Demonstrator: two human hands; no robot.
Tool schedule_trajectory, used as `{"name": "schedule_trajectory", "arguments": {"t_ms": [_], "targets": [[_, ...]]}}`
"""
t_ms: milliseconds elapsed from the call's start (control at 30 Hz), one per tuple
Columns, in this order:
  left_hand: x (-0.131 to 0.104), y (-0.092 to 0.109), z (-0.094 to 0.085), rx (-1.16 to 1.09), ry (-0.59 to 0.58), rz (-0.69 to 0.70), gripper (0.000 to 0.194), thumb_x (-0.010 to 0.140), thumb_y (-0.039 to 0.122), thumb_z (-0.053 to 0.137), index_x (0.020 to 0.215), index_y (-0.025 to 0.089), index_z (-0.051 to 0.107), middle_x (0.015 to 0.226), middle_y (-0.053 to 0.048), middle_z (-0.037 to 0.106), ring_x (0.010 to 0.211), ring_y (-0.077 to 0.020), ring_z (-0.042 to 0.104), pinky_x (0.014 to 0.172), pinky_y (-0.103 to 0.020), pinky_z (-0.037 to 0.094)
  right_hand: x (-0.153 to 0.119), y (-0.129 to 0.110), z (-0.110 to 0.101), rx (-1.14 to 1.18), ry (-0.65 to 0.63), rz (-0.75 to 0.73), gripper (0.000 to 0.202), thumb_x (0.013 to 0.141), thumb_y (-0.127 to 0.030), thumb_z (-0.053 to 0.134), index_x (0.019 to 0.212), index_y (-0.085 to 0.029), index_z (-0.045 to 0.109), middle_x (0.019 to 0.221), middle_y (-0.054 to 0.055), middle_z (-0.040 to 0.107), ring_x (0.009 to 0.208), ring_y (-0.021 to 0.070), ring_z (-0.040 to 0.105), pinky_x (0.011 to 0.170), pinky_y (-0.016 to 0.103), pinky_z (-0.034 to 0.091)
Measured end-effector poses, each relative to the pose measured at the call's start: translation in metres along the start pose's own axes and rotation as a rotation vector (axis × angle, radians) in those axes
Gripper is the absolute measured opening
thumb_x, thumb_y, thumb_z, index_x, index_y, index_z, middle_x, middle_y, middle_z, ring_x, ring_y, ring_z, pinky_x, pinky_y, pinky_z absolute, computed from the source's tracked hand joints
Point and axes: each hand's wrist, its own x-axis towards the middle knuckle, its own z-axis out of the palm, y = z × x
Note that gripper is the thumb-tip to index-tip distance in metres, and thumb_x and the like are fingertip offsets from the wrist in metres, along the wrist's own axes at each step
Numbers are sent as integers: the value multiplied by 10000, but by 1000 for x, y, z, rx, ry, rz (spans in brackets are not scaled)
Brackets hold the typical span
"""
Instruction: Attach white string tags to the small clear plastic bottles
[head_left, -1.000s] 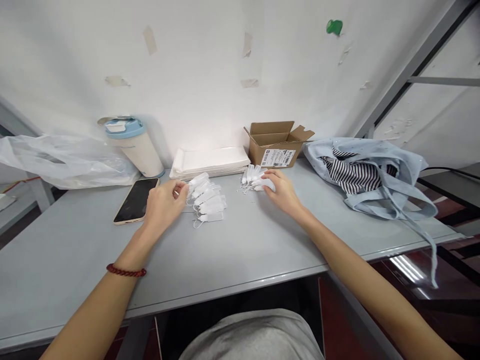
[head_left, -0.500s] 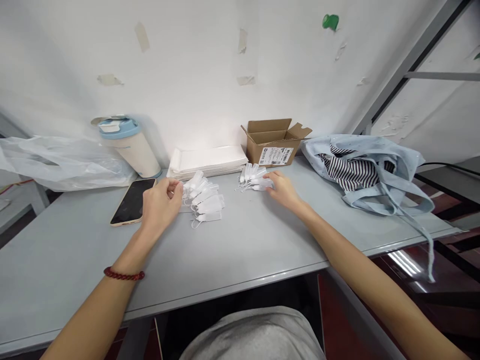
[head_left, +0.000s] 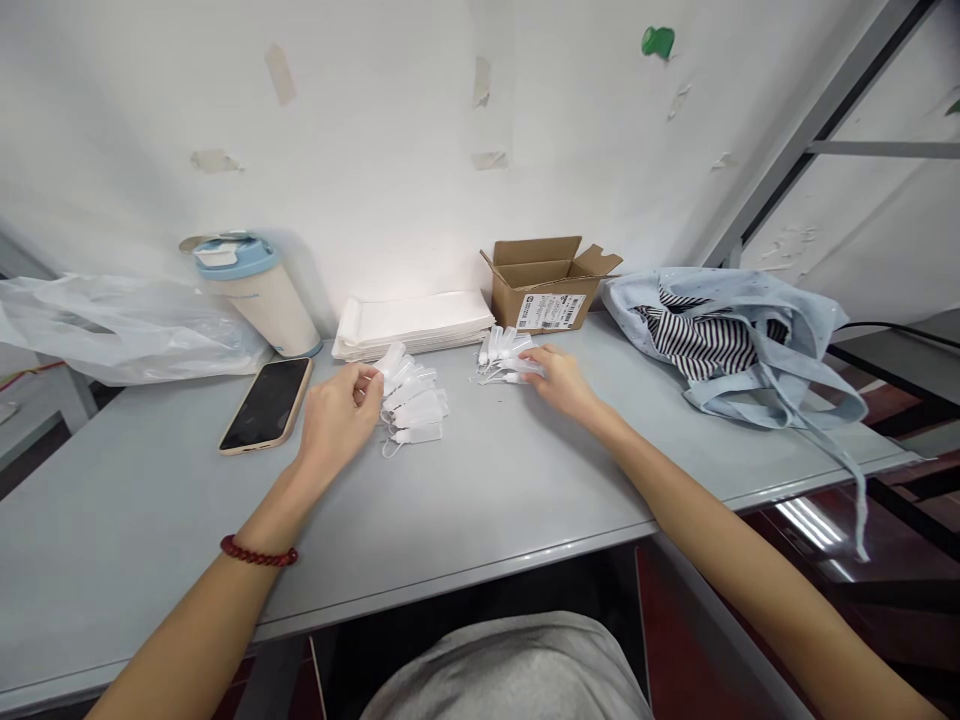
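Several small translucent white plastic bottles (head_left: 421,408) with looped cap straps lie in a row on the grey table. My left hand (head_left: 341,408) is at the left end of this row, its fingers curled in against the thumb. What lies between those fingertips is hidden. A smaller group of the same bottles (head_left: 495,345) lies to the right. My right hand (head_left: 564,382) reaches that group from the right, index finger and thumb around the end of a small plastic bottle (head_left: 534,367) that rests on the table.
Behind the bottles lie a stack of white paper sheets or envelopes (head_left: 416,318) and an open cardboard box (head_left: 540,290). To the left are a phone (head_left: 266,405), a tumbler (head_left: 262,295) and a plastic bag (head_left: 142,330). A light blue cloth bag (head_left: 720,320) sits at the right.
My left hand has moved right, away from the phone and closer to the larger row of bottles. My right hand has shifted slightly left over the smaller group.
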Motion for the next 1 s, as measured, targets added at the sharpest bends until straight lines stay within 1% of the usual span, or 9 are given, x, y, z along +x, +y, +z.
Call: {"name": "schedule_trajectory", "arguments": {"t_ms": [133,233,333,400,500,633,733,833,1000], "targets": [[-1,2,1,6,1,24,233,812,361,459,819,176,601,667,-16,655,576,-155,580,592,-273,418,1,-2,0,-18,22,-11,296,854,-128,494,1096,-143,664,1022,146,663,959,285,621,832,396,462],[-3,3,1,-28,39,39,222,822,357,469,839,178,597,636,-2,635,557,-146,573,584,-265,420,2,-4,-5,15,90,-8,289,853,-149,496,1080,-140,676,1013,142,676,931,281,629,830,406,465],[-5,7,1,-79,93,54,220,830,359,476,869,180,598,628,6,622,564,-142,578,584,-259,431,2,-10,-14,149,175,-16,254,838,-207,539,1037,-163,691,1013,111,695,939,263,625,845,399,463],[-7,11,1,-97,113,81,216,835,354,477,876,181,600,624,9,619,567,-139,578,582,-255,435,0,-17,-20,288,186,0,241,835,-260,552,1012,-176,694,1016,86,702,919,239,620,811,373,469],[-11,16,1,-108,93,142,207,844,337,473,866,181,606,612,13,615,535,-126,550,554,-246,423,-5,-30,-28,510,116,43,267,833,-343,567,981,-160,694,958,67,704,859,211,611,726,327,466],[-17,21,6,-165,-29,176,222,849,337,476,890,172,618,626,5,614,533,-123,535,518,-239,411,-12,-44,-33,712,-8,49,317,824,-425,590,972,-164,691,846,40,682,786,179,599,679,295,446],[-21,25,10,-228,-121,191,259,857,355,488,957,158,622,654,-2,621,551,-123,547,537,-242,425,-15,-49,-35,769,-70,50,318,818,-440,606,976,-178,692,839,35,675,760,169,599,681,295,447],[-25,30,14,-270,-178,219,281,869,363,492,998,150,622,666,-2,626,563,-122,554,559,-244,437,-18,-51,-35,785,-110,50,308,820,-436,610,984,-188,691,866,37,681,745,162,600,678,295,448],[-32,37,16,-285,-202,278,290,888,345,480,1044,142,615,661,-3,628,567,-123,549,548,-239,428,-20,-53,-35,834,-149,-8,298,811,-425,626,980,-188,687,922,44,689,825,171,617,767,312,465]]}}
